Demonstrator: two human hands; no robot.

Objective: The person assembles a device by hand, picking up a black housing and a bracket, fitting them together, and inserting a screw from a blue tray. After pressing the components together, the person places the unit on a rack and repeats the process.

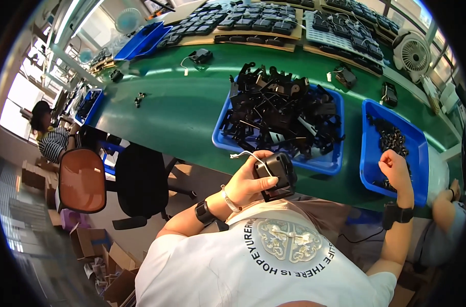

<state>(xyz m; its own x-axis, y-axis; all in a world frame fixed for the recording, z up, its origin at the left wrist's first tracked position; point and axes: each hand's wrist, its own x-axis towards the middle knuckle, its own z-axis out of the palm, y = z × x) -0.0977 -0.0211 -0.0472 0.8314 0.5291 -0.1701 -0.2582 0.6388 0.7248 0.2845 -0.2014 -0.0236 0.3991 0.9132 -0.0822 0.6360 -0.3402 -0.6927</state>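
Note:
My left hand (243,183) is closed around a boxy black plastic device (281,169), held in front of my chest with the thumb across its face. A thin white cable (254,155) with a small plug trails from the device. To the right, my right hand (397,173) hovers at a blue tray (423,153) with small dark metal-looking parts (390,137). Its fingers are curled together, and whatever they may hold is too small to make out. Beyond the device, a larger blue tray (337,102) is heaped with black plastic brackets (276,105).
Several black devices (258,19) stand in rows on boards along the green table's (161,115) far side. A white fan (412,55) is at the far right. Chairs (141,179) stand left. One person (54,138) sits far left; another person's arm (444,202) is at right.

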